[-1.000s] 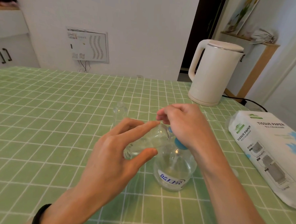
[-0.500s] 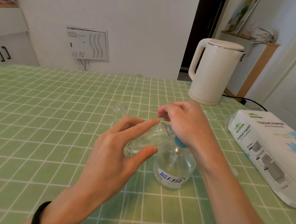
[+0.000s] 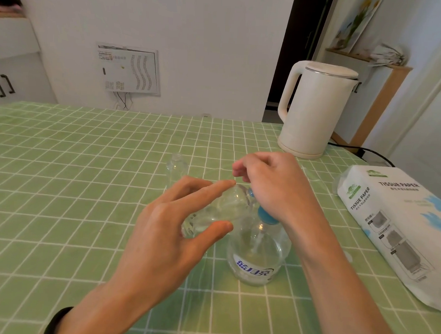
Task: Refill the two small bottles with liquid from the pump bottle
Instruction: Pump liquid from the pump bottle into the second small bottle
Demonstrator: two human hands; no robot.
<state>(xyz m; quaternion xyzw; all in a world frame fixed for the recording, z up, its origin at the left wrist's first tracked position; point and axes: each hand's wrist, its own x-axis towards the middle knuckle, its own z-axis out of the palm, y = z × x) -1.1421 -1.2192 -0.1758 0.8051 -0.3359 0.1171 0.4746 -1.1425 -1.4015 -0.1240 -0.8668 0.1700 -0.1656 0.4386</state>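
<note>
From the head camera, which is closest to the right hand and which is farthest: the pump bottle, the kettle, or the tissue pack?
Measured from the right hand:
1. Pump bottle: directly under the hand, which rests on its blue pump top.
2. Tissue pack: off to the right, lying on the table.
3. Kettle: behind the hand, at the table's far edge.

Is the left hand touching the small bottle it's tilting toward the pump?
Touching. The head view shows the left hand gripping the tilted small bottle: its forefinger lies along the top side and its thumb presses the underside, no gap at either.
</note>
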